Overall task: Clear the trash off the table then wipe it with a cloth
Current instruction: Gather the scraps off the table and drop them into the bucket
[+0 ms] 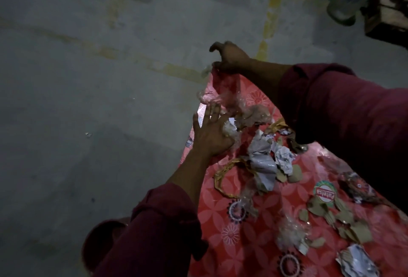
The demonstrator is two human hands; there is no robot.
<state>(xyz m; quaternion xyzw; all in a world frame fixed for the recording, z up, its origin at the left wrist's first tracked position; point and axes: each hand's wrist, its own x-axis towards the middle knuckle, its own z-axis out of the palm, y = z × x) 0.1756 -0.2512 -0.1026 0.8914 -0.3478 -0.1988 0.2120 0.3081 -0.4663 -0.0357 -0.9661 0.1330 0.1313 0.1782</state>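
The left hand (210, 134) lies flat with fingers spread, touching crumpled plastic (229, 131) at the table (220, 221) edge. The right hand (229, 58), farther off, pinches clear wrap (207, 71) at the far corner.

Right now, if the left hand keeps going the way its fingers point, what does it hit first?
Probably the clear plastic wrap just past the left hand's fingertips, near the table's far corner. Beyond that, the right hand. Depth is unclear.
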